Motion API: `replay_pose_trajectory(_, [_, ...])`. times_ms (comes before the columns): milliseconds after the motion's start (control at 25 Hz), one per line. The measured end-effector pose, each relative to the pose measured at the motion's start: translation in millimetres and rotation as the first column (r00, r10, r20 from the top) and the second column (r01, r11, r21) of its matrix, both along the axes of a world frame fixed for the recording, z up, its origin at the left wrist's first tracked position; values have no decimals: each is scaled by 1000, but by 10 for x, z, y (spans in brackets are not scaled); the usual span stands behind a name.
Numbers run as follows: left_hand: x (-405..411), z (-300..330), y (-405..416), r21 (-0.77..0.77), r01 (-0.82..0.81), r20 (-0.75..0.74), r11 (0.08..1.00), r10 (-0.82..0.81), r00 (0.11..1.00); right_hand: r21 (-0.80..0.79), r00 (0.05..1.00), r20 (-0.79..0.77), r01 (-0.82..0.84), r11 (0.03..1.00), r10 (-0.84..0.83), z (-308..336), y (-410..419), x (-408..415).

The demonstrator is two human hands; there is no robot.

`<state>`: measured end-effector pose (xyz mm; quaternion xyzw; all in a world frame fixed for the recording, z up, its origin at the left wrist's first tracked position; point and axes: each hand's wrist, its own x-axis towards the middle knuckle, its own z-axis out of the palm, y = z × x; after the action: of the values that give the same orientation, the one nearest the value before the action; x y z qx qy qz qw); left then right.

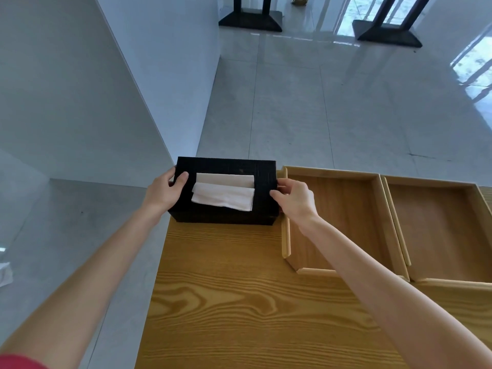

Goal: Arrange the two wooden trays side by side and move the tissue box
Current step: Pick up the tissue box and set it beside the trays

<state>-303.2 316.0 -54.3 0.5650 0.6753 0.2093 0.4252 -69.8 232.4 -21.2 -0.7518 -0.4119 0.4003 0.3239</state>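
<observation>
Black tissue box point(226, 169) gripped beside 2 wooden trays point(343, 209).

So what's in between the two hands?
The black tissue box, with white tissue poking out, sits between the left hand and right hand in the head view.

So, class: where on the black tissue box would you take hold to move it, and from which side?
Grip the tissue box by its two short ends, one hand from each side, as the left hand and right hand do. It is long, and loose tissue sticks out of the top, so the ends give firm, flat faces.
</observation>
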Motion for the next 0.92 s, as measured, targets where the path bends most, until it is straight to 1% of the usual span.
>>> replay_pose_trajectory(120, [3,-56,25,4,16,-1,1000,-16,1000,19,1000,21,1,1000,-2,-32,34,20])
replay_pose_trajectory(280, [10,-88,91,12,7,74,1000,-8,997,45,1000,25,11,999,-12,-78,61,6])
replay_pose_trajectory(400, [1,-116,137,13,16,56,1000,-17,998,59,1000,27,2,998,-4,-96,77,-10])
replay_pose_trajectory(480, [-17,-142,153,5,11,69,1000,-11,998,59,1000,31,-5,998,3,-96,91,-16])
replay_pose_trajectory(800, [-92,-177,249,-14,-23,143,1000,25,989,53,1000,0,10,999,-10,-117,160,-79])
replay_pose_trajectory(920, [-100,-171,252,-10,-21,133,1000,22,991,47,1000,-13,13,999,-12,-132,168,-78])
